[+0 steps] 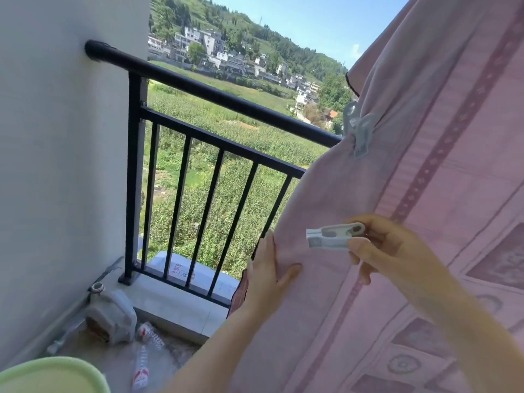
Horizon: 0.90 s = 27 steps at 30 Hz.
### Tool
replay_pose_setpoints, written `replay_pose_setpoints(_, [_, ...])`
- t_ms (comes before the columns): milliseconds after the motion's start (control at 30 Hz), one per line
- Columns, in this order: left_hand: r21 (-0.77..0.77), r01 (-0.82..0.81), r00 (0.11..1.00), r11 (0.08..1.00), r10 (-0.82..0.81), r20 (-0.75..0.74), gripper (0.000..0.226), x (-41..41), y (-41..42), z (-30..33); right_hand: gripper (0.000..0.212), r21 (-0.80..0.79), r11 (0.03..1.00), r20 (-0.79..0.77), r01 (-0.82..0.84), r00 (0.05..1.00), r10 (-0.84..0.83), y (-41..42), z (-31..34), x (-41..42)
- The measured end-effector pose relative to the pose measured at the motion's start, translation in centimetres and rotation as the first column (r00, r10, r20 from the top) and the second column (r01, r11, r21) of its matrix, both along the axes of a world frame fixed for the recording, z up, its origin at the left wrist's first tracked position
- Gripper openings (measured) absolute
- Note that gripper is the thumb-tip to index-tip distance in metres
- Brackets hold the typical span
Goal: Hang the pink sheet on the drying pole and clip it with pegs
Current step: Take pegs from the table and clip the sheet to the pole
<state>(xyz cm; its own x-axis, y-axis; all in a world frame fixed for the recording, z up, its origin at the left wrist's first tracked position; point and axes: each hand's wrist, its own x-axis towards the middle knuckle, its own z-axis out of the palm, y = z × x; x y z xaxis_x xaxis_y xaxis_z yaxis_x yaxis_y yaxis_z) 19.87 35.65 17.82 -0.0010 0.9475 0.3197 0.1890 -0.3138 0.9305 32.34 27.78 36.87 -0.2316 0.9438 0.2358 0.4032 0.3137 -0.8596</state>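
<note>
The pink sheet (425, 171), patterned with darker pink bands, hangs down over the right half of the view; the drying pole is hidden. A pale blue-white peg (357, 129) is clipped on the sheet's left edge, higher up. My left hand (268, 275) pinches that same left edge lower down, fingers wrapped round the fabric. My right hand (397, 248) holds a second white peg (334, 235) by its handles, jaws pointing left, just right of the edge and apart from it.
A black balcony railing (215, 97) runs from the white wall (56, 137) to behind the sheet. On the floor lie a plastic jug (112, 316) and crushed bottles (143, 361). A green basin rim (51, 375) shows at bottom left.
</note>
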Motion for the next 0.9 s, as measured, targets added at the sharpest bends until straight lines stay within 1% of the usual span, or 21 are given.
replay_pose_setpoints(33, [-0.056,0.142,0.984,0.988,-0.135,0.116,0.079,-0.2,0.3,0.1,0.019,-0.006,1.000,0.071,0.004,0.997,-0.003,0.1,0.3,-0.1])
replay_pose_setpoints(67, [-0.090,0.253,0.950,0.963,-0.229,0.212,0.063,-0.2,0.5,-0.1,0.017,0.012,1.000,0.148,-0.018,0.989,0.017,0.5,0.4,0.0])
replay_pose_setpoints(100, [-0.115,0.311,0.924,0.944,-0.271,0.271,0.050,-0.4,0.5,-0.3,0.012,0.015,1.000,0.218,-0.020,0.976,0.016,0.6,0.8,-0.5])
replay_pose_setpoints(133, [-0.135,0.312,0.921,0.940,-0.264,0.287,0.042,-0.5,0.4,-0.7,0.011,0.036,0.998,0.299,-0.053,0.954,0.040,0.9,1.1,-0.7])
replay_pose_setpoints(167, [-0.142,0.284,0.927,0.948,-0.233,0.295,0.042,-0.7,0.3,-1.0,0.012,0.047,0.997,0.379,-0.066,0.924,0.044,1.1,1.6,-1.3])
replay_pose_setpoints(233, [-0.125,0.194,0.939,0.973,-0.147,0.311,0.051,-0.9,0.2,-1.7,0.011,0.088,0.989,0.527,-0.121,0.848,0.057,1.8,2.4,-2.7])
replay_pose_setpoints(267, [-0.107,0.161,0.942,0.981,-0.120,0.313,0.050,-1.1,0.1,-2.0,0.016,0.111,0.981,0.591,-0.161,0.804,0.065,2.4,2.5,-3.5])
replay_pose_setpoints(333, [-0.090,0.119,0.959,0.989,-0.091,0.269,0.042,-2.0,-0.3,-2.0,0.030,0.168,0.955,0.693,-0.246,0.718,0.063,3.6,2.5,-5.2])
replay_pose_setpoints(400, [-0.108,0.192,0.949,0.975,-0.156,0.274,0.042,-2.2,-1.0,-1.1,0.035,0.183,0.912,0.792,-0.366,0.605,0.084,5.1,2.3,-6.3])
replay_pose_setpoints(433, [-0.149,0.167,0.934,0.975,-0.108,0.341,0.044,-3.3,-2.6,-1.7,0.035,0.090,0.871,0.854,-0.484,0.488,0.183,5.3,1.2,-8.3])
replay_pose_setpoints(467, [-0.180,0.154,0.914,0.972,-0.071,0.399,0.045,-4.5,-4.0,-2.3,0.033,-0.011,0.826,0.899,-0.564,0.356,0.255,5.5,0.0,-10.0])
replay_pose_setpoints(567, [-0.190,0.266,0.858,0.945,-0.142,0.493,0.056,-5.1,-4.4,-3.0,0.029,-0.134,0.781,0.955,-0.610,0.129,0.265,7.2,-0.8,-11.2])
replay_pose_setpoints(600, [-0.189,0.287,0.844,0.939,-0.154,0.514,0.061,-5.2,-4.3,-2.9,0.027,-0.166,0.776,0.961,-0.609,0.077,0.266,7.7,-0.9,-11.3])
replay_pose_setpoints(667, [-0.192,0.304,0.825,0.933,-0.157,0.543,0.068,-5.1,-4.3,-2.1,0.024,-0.210,0.789,0.964,-0.577,0.013,0.266,8.6,-0.7,-11.3])
replay_pose_setpoints(700, [-0.195,0.301,0.821,0.933,-0.150,0.551,0.068,-5.1,-4.2,-1.9,0.023,-0.222,0.789,0.965,-0.572,-0.016,0.260,8.8,-0.6,-11.4])
replay_pose_setpoints(767, [-0.192,0.271,0.826,0.943,-0.125,0.549,0.056,-4.9,-4.3,-1.7,0.022,-0.260,0.792,0.960,-0.552,-0.058,0.275,9.2,-1.1,-11.6])
replay_pose_setpoints(833, [-0.171,0.224,0.850,0.959,-0.106,0.517,0.047,-4.8,-4.2,-1.6,0.022,-0.313,0.801,0.945,-0.510,-0.088,0.314,9.5,-1.9,-11.4])
replay_pose_setpoints(900, [-0.141,0.145,0.876,0.979,-0.060,0.479,0.040,-4.6,-3.9,-1.3,0.026,-0.357,0.828,0.933,-0.432,-0.124,0.337,10.1,-2.6,-11.4])
